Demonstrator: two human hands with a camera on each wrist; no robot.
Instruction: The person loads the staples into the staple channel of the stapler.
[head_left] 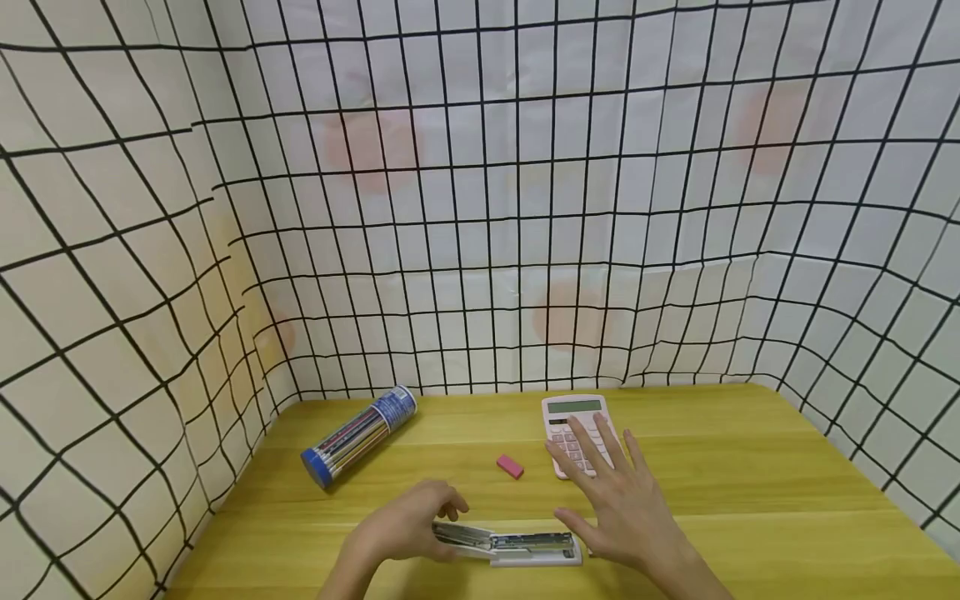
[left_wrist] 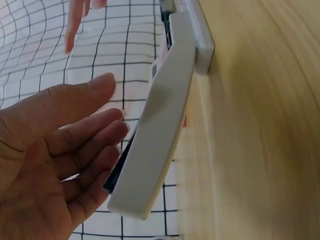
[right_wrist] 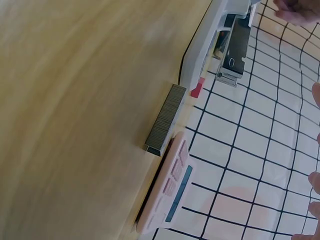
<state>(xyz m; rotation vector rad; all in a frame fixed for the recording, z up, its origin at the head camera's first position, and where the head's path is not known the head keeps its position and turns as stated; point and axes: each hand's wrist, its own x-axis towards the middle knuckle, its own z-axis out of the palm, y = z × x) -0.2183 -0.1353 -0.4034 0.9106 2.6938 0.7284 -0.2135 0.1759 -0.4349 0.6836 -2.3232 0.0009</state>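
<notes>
The opened stapler (head_left: 525,546) lies between the hands (head_left: 405,523) (head_left: 628,510), perhaps touching the left.

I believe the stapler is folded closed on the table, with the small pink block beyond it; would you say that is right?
Not quite: the stapler is opened out, as the head view shows; the small pink block does lie beyond it.

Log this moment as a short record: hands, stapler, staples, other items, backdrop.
left hand: beside the stapler's raised half, contact unclear
right hand: fingers spread, above the table, holding nothing
stapler: opened out, the half by the left hand raised off the table
staple strip: on the table, near the stapler's right end
other items: pink calculator, pink eraser, blue-capped pencil tube
backdrop: white cloth with black grid
</notes>
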